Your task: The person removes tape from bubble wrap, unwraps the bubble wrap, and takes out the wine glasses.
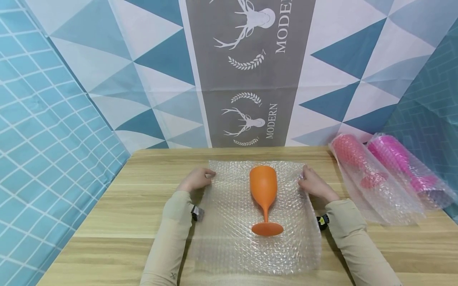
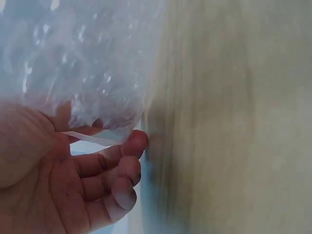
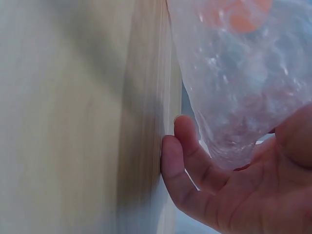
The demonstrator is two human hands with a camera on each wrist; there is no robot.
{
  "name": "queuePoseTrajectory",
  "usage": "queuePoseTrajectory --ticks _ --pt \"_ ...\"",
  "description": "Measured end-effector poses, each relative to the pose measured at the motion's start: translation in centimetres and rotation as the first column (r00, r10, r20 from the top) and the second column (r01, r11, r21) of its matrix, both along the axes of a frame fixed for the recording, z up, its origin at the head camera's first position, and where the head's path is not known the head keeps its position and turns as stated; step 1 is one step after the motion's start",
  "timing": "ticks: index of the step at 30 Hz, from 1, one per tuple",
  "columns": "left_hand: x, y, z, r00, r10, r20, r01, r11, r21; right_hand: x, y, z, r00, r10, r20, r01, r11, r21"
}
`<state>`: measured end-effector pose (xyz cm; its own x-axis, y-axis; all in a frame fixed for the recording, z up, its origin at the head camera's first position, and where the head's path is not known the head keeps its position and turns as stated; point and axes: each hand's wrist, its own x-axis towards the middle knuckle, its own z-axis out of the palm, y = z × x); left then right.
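One orange goblet [image 1: 263, 184] lies on a bubble-wrap sheet [image 1: 225, 230] whose edges, left and right of the goblet's bowl, sit pinched between thumb and fingers of left hand [image 1: 197, 179] and right hand [image 1: 315, 185], seemingly to steady it.

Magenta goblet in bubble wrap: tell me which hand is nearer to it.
Right. The right hand, holding the sheet, is left of the magenta goblet, with the red goblet between; the left hand is farther left, beyond the orange goblet.
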<state>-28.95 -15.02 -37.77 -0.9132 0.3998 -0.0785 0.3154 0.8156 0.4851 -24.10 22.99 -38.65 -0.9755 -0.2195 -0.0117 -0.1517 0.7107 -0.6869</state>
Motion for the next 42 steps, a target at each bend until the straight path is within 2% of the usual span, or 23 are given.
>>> queuePoseTrajectory --ticks 6,10,16,21,27,30,34,39,42 --pt "0.0 -0.5 -0.1 0.998 0.008 0.055 -0.009 1.0 0.024 0.1 0.3 0.1 0.999 0.047 -0.024 -0.049 0.994 -0.096" --pt "0.1 -0.7 0.0 0.997 0.006 0.074 -0.008 0.999 0.033 0.3 0.4 0.2 0.999 0.054 -0.007 -0.054 0.988 -0.142" --pt "0.2 -0.9 0.1 0.997 0.005 0.071 -0.007 0.999 0.035 0.4 0.9 0.1 0.999 0.024 0.038 -0.021 0.996 -0.087" --pt "0.3 -1.0 -0.1 0.997 0.016 0.075 -0.018 0.999 0.031 0.6 1.2 -0.2 0.995 -0.015 0.101 0.027 0.992 -0.119" --pt "0.3 -0.9 0.1 0.997 -0.032 0.067 0.031 0.999 0.022 1.0 1.6 -0.1 0.991 -0.043 0.128 0.055 0.994 -0.091" --pt "0.2 -1.0 0.4 0.997 -0.041 0.069 0.041 0.999 0.011 1.3 1.8 0.0 0.984 -0.046 0.172 0.064 0.993 -0.096" --pt "0.1 -1.2 0.6 0.995 -0.051 0.09 0.052 0.999 -0.014 1.8 1.9 -0.1 0.965 -0.021 0.261 0.069 0.982 -0.178" --pt "0.0 -1.8 0.6 0.994 -0.06 0.087 0.06 0.998 0.002 2.2 2.0 -0.1 0.96 0.018 0.279 0.058 0.963 -0.262" --pt "0.0 -2.0 0.8 0.997 -0.039 0.073 0.037 0.999 0.024 2.3 2.0 -0.1 0.96 0.044 0.276 0.042 0.953 -0.3"
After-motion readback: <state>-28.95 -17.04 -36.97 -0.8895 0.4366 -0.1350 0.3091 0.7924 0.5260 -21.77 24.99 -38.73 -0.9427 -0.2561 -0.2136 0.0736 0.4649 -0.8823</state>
